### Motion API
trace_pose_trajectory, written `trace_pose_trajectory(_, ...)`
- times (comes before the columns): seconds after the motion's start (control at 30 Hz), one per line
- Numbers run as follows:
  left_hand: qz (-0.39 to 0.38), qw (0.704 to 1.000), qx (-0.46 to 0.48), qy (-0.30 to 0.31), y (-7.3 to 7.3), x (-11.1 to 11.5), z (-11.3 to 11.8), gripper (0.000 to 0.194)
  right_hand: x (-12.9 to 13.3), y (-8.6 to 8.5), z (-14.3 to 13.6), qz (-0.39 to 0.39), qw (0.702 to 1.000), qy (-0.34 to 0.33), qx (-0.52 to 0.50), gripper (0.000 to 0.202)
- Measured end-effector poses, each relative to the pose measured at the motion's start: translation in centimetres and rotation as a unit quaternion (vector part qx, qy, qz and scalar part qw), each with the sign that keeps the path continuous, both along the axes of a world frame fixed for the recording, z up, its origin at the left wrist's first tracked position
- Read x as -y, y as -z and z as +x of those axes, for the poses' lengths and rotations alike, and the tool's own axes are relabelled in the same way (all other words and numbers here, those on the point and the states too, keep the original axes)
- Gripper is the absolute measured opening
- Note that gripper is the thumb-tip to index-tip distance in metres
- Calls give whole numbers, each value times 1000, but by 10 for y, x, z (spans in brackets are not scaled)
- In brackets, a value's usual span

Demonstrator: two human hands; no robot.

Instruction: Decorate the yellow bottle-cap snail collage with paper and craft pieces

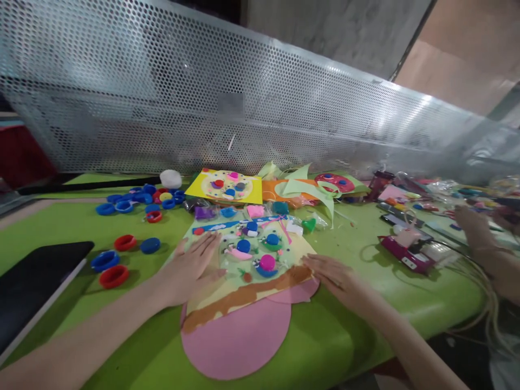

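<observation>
From my station, through the head camera, the only likely spot for lettering is a small white patch on the magenta device [406,257], well to the right of the right fingers, and its marks are too small for me to read. My left hand [189,273] lies palm down, its fingers [203,248] stretched out and slightly blurred, pressing flat on the left part of a decorated sheet [227,287], with the thumb set apart from them. My right hand [331,276] is flat too; its fingers are straight and close together, tips resting at the sheet's right edge by the end of a brown strip [260,292]. Both hands touch without grasping. The sheet therefore sits between the two sets of fingers, and on it I see blue caps [244,246] and a magenta cap [267,262], just right of the left fingertips. Nearer me than the fingers, a rounded pink piece [239,344] shows from under the sheet on the green bench [337,336]. Left of the left fingers are red rings [114,276], a blue ring [105,261] and, farther out, a black slab [44,271]. Beyond the fingertips I make out a purple packet [205,212], a pink packet [255,211] and a yellow card [195,187]. Far right of the right fingers, another person's arm [485,249] reaches over the bench.
</observation>
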State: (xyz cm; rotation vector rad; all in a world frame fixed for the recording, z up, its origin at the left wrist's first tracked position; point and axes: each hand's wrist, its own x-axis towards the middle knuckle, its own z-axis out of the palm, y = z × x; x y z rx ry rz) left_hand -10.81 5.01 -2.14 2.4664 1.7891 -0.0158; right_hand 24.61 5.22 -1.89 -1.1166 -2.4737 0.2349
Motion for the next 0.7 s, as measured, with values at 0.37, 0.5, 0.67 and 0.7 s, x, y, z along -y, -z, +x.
trace_pose_trajectory(0.37,33,999,-9,23,14,-6,-7,81,5,-1,24,131,962,-32,238,36)
trace_pose_trajectory(0.5,49,998,1,28,17,-6,-8,82,1,-3,36,142,958,-59,242,39)
trace_pose_trajectory(0.67,8,1000,2,14,7,-4,-3,84,3,-12,29,119,972,-53,195,60)
trace_pose_trajectory(0.7,4,1000,4,12,6,-3,-2,84,3,-13,26,114,972,-54,198,62)
